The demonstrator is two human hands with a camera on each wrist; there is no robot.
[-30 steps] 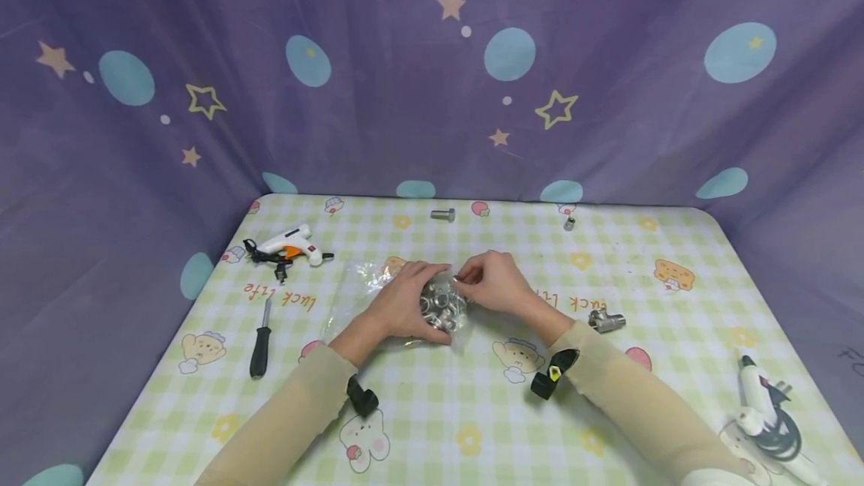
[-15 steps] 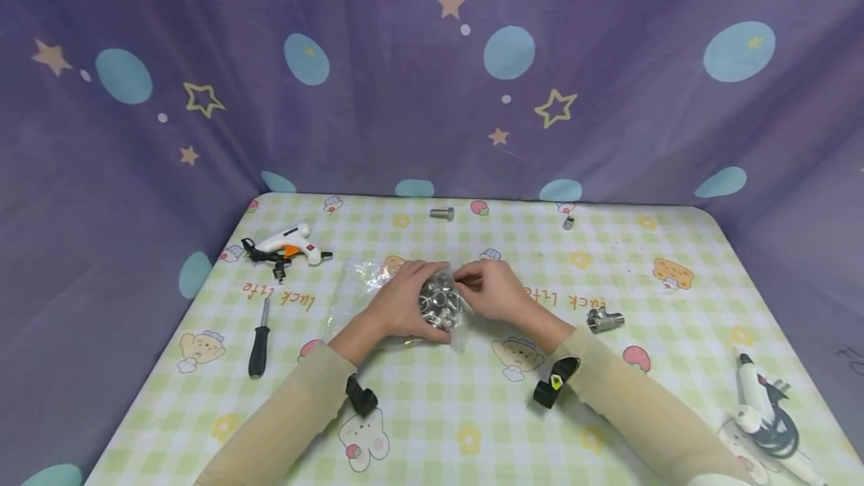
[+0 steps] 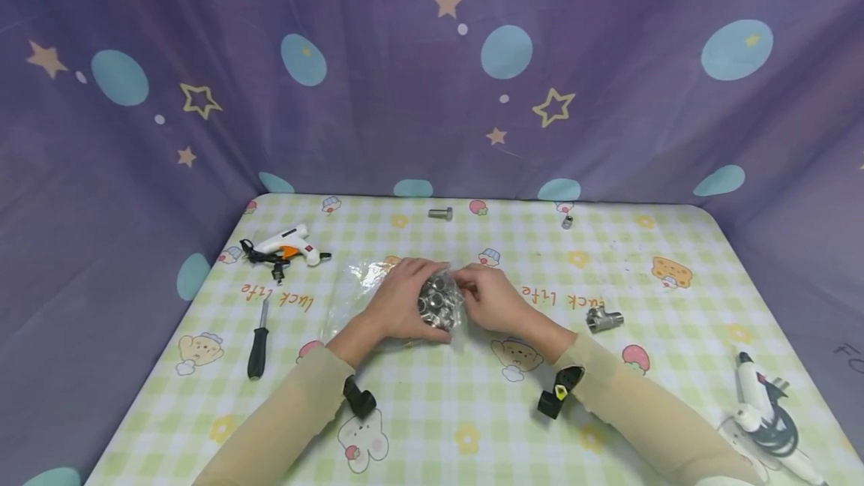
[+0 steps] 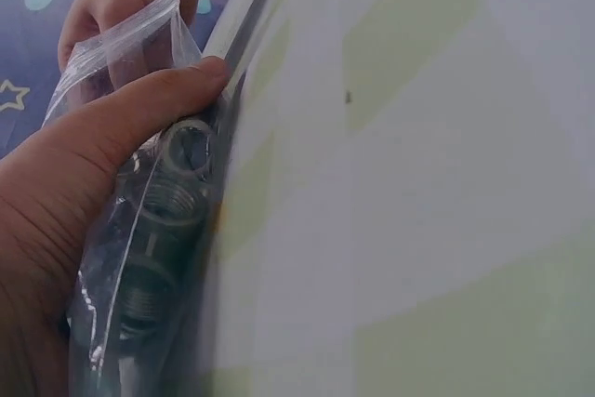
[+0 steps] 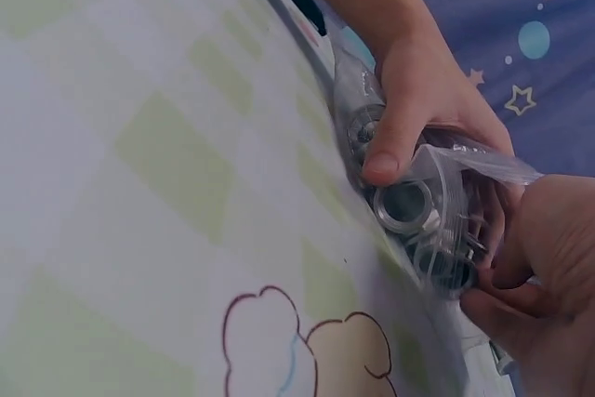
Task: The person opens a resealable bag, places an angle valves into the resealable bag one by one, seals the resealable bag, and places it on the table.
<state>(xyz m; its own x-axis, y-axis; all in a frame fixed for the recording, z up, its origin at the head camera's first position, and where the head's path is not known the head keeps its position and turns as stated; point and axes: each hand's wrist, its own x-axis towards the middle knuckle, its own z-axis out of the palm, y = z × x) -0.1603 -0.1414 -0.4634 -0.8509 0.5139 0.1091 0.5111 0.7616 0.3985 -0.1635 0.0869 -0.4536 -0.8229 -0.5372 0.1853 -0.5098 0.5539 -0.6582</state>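
Observation:
A clear zip bag (image 3: 347, 304) lies near the middle of the table, with several shiny metal threaded pipe fittings (image 3: 437, 304) bunched at its right end. My left hand (image 3: 398, 302) grips the bag around the fittings, its thumb across the plastic in the left wrist view. At the bag's mouth, my right hand (image 3: 498, 300) pinches the plastic edge with curled fingers. The right wrist view shows round fitting openings (image 5: 404, 206) through the film, close to the right fingertips. What lies behind those fingertips is partly hidden.
Left of the bag are a black-handled screwdriver (image 3: 259, 343) and a white glue gun (image 3: 286, 244). A bolt (image 3: 441, 214) and a small metal fitting (image 3: 568, 222) lie at the back. On the right are a metal tee fitting (image 3: 604, 319) and another white glue gun (image 3: 766, 403).
My right hand has shifted slightly at the bag's mouth, its fingers now closer in against the plastic. The left hand keeps its hold on the bag in the same place.

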